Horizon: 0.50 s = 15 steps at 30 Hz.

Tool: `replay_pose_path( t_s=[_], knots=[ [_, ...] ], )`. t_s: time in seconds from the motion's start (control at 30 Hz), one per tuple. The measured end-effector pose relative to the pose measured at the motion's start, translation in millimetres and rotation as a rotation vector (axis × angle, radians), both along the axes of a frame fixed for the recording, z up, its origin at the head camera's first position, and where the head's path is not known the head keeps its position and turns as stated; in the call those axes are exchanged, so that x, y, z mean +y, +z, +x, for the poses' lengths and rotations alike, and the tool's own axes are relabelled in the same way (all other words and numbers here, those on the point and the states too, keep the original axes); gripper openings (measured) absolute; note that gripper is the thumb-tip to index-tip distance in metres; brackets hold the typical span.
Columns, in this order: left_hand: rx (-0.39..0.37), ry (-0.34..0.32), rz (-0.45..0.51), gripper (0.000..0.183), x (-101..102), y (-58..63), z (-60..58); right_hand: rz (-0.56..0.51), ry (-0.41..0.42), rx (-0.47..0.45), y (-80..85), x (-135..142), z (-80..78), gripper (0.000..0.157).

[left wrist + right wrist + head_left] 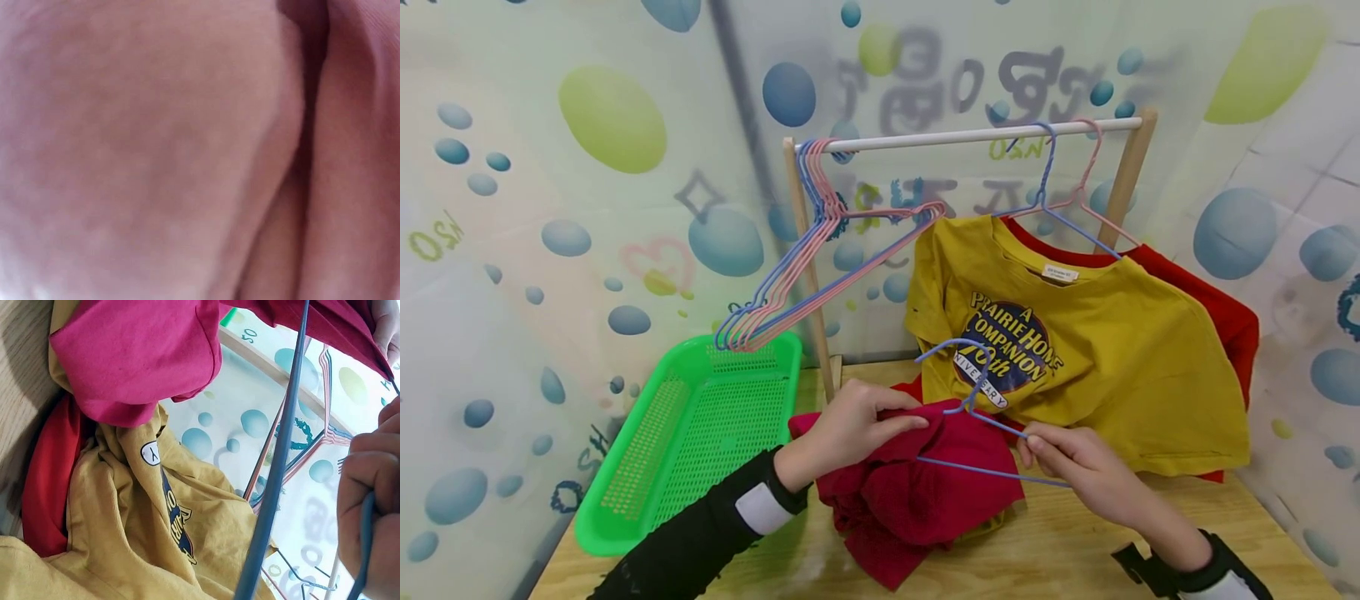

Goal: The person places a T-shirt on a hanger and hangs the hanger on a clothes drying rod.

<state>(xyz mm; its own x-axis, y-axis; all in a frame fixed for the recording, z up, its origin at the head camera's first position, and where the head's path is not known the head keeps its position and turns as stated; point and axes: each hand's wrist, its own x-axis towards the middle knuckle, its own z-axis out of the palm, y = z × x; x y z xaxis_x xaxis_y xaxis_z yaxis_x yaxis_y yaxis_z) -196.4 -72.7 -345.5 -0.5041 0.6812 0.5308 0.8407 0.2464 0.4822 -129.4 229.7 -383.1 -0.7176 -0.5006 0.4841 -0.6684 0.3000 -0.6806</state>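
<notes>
My right hand (1075, 462) grips one sloping arm of a blue hanger (973, 467), with the hook pointing up. The hanger's other end goes into a crimson shirt (917, 500), where the cloth hides it. At the upper edge of that shirt, my left hand (850, 425) pinches the fabric between thumb and fingers. Close up in the right wrist view, the curled fingers (369, 481) wrap the hanger arm, and its blue bottom bar (275, 469) crosses the picture. The left wrist view is filled by blurred skin of the left hand (137, 150).
Behind the hands stands a rack with a white rail (970, 135). A yellow printed shirt (1120, 358) and a red shirt (1232, 325) hang at its right, several bare blue and pink hangers (820, 267) at its left. A green basket (617, 492) sits left on the wooden table (1075, 550).
</notes>
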Motion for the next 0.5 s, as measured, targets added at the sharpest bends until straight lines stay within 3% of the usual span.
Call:
replay_pose_path(
  t_s=[0.3,0.43,0.5],
  knots=[
    [0.007,0.029,0.009,0.019,1.1,0.2,2.9,-0.005,0.036,-0.048,-1.8,-3.8,-4.3,0.036],
    [0.009,0.044,0.02,0.019,1.3,-1.5,3.8,-0.02,0.017,-0.029,-2.6,-6.1,-4.7,0.036],
    [0.016,0.061,0.034,0.017,0.4,-2.1,3.4,-0.022,-0.032,-0.003,-2.7,-9.2,-4.0,0.034]
  ],
)
